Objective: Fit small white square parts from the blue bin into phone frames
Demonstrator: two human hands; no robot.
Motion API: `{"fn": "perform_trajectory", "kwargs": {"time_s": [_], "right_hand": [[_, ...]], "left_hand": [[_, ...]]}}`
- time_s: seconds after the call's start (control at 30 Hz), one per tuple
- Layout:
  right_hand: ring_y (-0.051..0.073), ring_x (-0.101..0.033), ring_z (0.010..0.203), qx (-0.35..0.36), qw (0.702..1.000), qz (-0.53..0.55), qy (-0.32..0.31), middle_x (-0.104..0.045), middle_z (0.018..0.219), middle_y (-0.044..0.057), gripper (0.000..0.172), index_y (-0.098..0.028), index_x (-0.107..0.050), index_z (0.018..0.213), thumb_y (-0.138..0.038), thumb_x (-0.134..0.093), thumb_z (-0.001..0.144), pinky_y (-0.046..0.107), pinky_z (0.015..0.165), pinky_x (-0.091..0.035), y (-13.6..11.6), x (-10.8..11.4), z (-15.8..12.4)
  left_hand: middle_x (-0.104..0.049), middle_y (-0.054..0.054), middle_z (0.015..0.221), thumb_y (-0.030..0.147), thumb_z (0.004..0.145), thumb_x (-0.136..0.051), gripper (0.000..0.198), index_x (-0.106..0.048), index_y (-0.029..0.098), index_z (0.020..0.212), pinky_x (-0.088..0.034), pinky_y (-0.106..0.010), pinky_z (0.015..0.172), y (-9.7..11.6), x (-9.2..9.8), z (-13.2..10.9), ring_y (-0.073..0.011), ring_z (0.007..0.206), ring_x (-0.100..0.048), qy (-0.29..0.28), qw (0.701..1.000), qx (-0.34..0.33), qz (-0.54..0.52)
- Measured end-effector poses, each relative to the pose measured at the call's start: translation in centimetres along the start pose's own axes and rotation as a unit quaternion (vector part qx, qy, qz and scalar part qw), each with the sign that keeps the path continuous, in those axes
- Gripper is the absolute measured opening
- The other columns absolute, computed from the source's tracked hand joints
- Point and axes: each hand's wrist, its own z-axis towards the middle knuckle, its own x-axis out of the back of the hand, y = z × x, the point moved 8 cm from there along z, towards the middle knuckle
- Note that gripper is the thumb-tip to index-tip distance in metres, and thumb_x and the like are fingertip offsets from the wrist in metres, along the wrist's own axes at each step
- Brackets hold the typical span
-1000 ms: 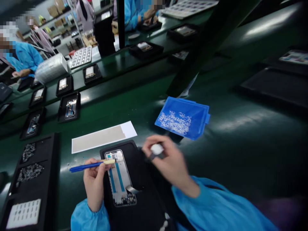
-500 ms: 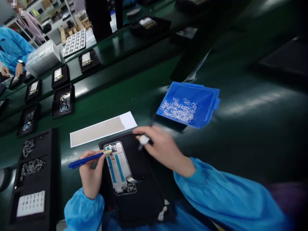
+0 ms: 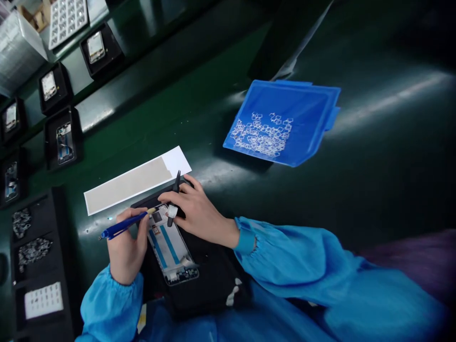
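Observation:
My left hand (image 3: pixel 124 249) is closed around a blue pen-shaped tool (image 3: pixel 123 227). Its pale yellow tip touches or hovers just over the top end of an opened phone frame (image 3: pixel 171 247); I cannot tell which. My right hand (image 3: pixel 204 218) grips black tweezers (image 3: pixel 177 183), whose prongs point up and away. A white wrap (image 3: pixel 173 212) and a dark end show below the fingers, over the frame's upper right. Blue strips run along the silvery frame, and a loose flex cable lies near its lower end. Beneath it is a black tray (image 3: pixel 210 280).
Beyond the tray lies a white-bordered beige sheet (image 3: pixel 130 186). A blue bin (image 3: pixel 306 114) of small clear pieces stands at centre right. At left is a black compartment tray (image 3: pixel 59 266) with small parts. Several black trays with phone frames line the far left.
My right hand has moved left and inward, bringing the wrapped end of the tweezers over the phone frame. My left hand keeps the blue tool at the frame's top. The view has tilted downward.

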Motion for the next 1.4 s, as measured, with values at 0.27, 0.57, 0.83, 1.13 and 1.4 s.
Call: {"fn": "perform_trajectory", "kwargs": {"time_s": [0.27,0.57,0.83,1.13,1.4], "right_hand": [[0.026,-0.056,0.099,0.0,1.0,-0.003,-0.012,-0.069,0.097,0.004,0.041,-0.021,-0.058,0.118,-0.006,-0.062,0.08,0.055,0.116,-0.023,0.4,-0.4,0.0],[0.025,-0.054,0.093,0.0,1.0,-0.001,-0.01,-0.069,0.091,0.002,0.04,-0.022,-0.057,0.119,-0.007,-0.062,0.082,0.055,0.116,-0.023,0.7,-0.7,-0.2],[0.026,-0.054,0.094,0.005,1.0,-0.003,-0.006,-0.069,0.088,0.002,0.036,-0.022,-0.057,0.119,-0.01,-0.062,0.085,0.055,0.116,-0.022,0.7,-0.8,-0.2],[0.026,-0.055,0.096,0.008,1.0,-0.009,-0.004,-0.067,0.086,0.001,0.04,-0.024,-0.057,0.119,-0.008,-0.058,0.082,0.054,0.116,-0.022,0.8,-0.9,-0.2],[0.027,-0.054,0.09,0.019,1.0,-0.023,0.0,-0.066,0.084,0.003,0.041,-0.021,-0.058,0.118,-0.006,-0.058,0.081,0.056,0.116,-0.024,0.4,-0.7,-0.3]], "left_hand": [[-0.07,-0.004,0.093,0.024,0.089,-0.064,0.013,-0.06,0.02,0.102,-0.059,-0.032,0.076,0.6,-0.6,0.6,-0.0202,0.086,-0.071,-0.037,0.999,-0.017,0.012],[-0.07,-0.003,0.093,0.021,0.089,-0.065,0.014,-0.061,0.021,0.102,-0.059,-0.029,0.075,1.3,-1.0,1.0,-0.0187,0.086,-0.071,-0.045,0.998,-0.038,0.016],[-0.072,-0.002,0.09,0.019,0.089,-0.064,0.012,-0.064,0.022,0.1,-0.058,-0.025,0.07,1.9,-1.2,1.2,-0.0175,0.082,-0.071,-0.056,0.996,-0.054,0.038],[-0.071,-0.002,0.093,0.02,0.091,-0.062,0.016,-0.061,0.024,0.107,-0.05,-0.022,0.065,2.8,-2.0,1.2,-0.016,0.081,-0.069,-0.104,0.983,-0.115,0.101],[-0.069,-0.001,0.09,0.021,0.092,-0.061,0.01,-0.058,0.023,0.102,-0.05,-0.023,0.065,2.6,-1.8,1.3,-0.0167,0.078,-0.069,-0.085,0.983,-0.121,0.109]]}}
